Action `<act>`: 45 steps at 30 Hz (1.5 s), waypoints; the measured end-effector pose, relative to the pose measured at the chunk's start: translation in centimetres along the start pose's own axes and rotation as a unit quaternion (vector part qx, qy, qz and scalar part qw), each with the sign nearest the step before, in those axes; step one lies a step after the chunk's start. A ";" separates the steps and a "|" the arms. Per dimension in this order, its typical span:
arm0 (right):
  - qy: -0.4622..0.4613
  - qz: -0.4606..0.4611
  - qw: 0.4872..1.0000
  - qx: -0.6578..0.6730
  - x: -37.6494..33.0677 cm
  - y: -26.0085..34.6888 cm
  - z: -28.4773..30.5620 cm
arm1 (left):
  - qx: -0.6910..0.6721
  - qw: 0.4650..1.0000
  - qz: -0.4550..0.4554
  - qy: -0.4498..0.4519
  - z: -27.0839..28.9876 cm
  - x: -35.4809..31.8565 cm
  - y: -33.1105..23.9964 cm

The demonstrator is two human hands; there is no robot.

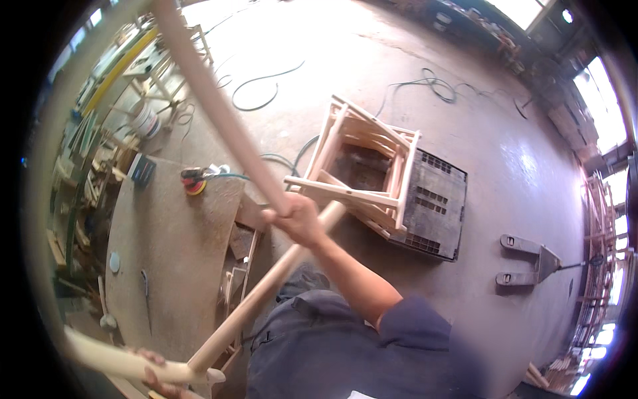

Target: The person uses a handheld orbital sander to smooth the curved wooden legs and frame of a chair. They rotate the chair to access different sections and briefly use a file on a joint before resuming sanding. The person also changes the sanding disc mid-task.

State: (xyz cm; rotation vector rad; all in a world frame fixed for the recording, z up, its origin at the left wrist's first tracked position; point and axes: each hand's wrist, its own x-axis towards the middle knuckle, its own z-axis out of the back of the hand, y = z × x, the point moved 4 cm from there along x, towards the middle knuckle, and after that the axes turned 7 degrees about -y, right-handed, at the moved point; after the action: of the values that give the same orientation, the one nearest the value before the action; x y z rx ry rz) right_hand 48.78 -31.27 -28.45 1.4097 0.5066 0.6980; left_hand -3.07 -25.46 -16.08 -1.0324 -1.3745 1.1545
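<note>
A large frame of pale wooden bars (pixel 249 296) is up close in front of me, tilted, with one edge running out along the left rim of the view. My right hand (pixel 297 219) is closed around a long bar near its joint with another bar. At the lower left, my left hand (pixel 156 380) wraps its fingers round a thick curved bar of the same frame; much of this hand is hidden behind the wood. Beneath the frame lies a brown worktable (pixel 176 246). On it is an orbital sander (pixel 194 179) with a red and yellow pad and a hose attached.
Wooden frames (pixel 399 176) are stacked on a black plastic pallet (pixel 442 206) beyond my right arm. A pallet jack (pixel 531 261) stands on the floor at right. A green hose (pixel 256 106) loops across the concrete. A white bucket (pixel 145 121) and wood scraps (pixel 100 173) are at left.
</note>
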 end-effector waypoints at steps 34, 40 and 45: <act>-0.415 -0.460 0.784 -0.039 8.4 -43.1 46.0 | 0.340 0.779 0.228 0.475 -76.8 -0.8 48.9; -0.381 -0.437 0.791 -0.196 7.9 -49.5 45.9 | 0.335 0.787 0.224 0.466 -76.5 -0.6 54.8; -0.196 -0.341 0.796 -0.461 8.0 -46.2 44.2 | 0.433 0.765 0.087 0.468 -74.7 -1.9 53.4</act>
State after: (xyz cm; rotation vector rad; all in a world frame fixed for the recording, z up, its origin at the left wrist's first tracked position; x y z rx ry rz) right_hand 91.51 -57.94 -68.57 0.3441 0.2364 -0.0062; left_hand 71.37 -9.89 -67.57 -0.8181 0.1012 0.9817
